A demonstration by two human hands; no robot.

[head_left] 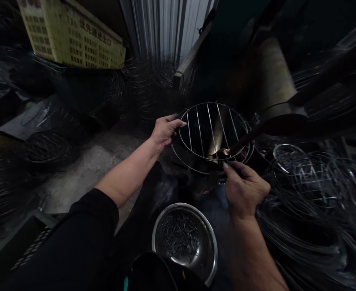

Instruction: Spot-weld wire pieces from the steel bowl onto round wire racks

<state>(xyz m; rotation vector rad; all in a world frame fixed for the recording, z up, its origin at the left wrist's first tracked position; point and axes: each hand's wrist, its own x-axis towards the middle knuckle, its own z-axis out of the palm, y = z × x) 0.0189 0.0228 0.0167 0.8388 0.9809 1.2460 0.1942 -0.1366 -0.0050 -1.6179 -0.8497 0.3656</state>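
A round wire grille (211,135) with parallel bars stands tilted in front of me. My left hand (165,129) grips its left rim, fingers curled over the outer ring. My right hand (243,188) is closed at the grille's lower right edge, thumb and fingers pinched on the wire rim. Just above that hand, a dark bar with a copper-coloured tip (224,152) from a machine arm meets the rim.
A steel bowl (208,238) with several small wire pieces sits below the hands. Stacks of wire rings and grilles (314,182) lie at the right, with more (44,147) at the left. A yellow printed sign (71,36) hangs at the upper left. A machine cylinder (276,81) stands at the upper right.
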